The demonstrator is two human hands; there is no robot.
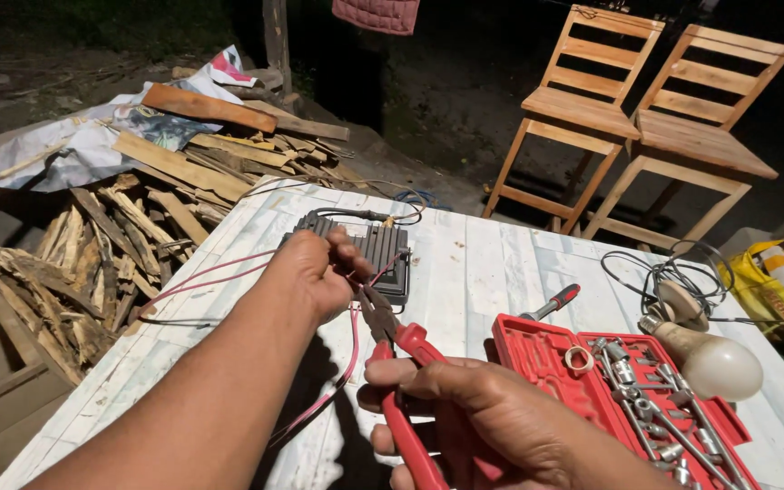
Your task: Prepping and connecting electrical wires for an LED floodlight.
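Right hand [474, 408] grips red-handled pliers [392, 354]; left hand [315, 272] pinches red wire [342, 377] at finned black box [378, 249]. Red socket-set case [524, 340] open, sockets inside; bulb [714, 363] beside it.

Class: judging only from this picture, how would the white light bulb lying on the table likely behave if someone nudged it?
The light bulb lies on its side, round, so it probably rolls in a curve. It looks hollow, likely light and breakable. The red socket tray beside it might stop it.

A finned box [376, 252] is set on the table [492, 272], with a socket tray [628, 390] to its right. Behind the tray a screwdriver [551, 302] is laid; a bulb [717, 363], apparently touching the tray, lies right.
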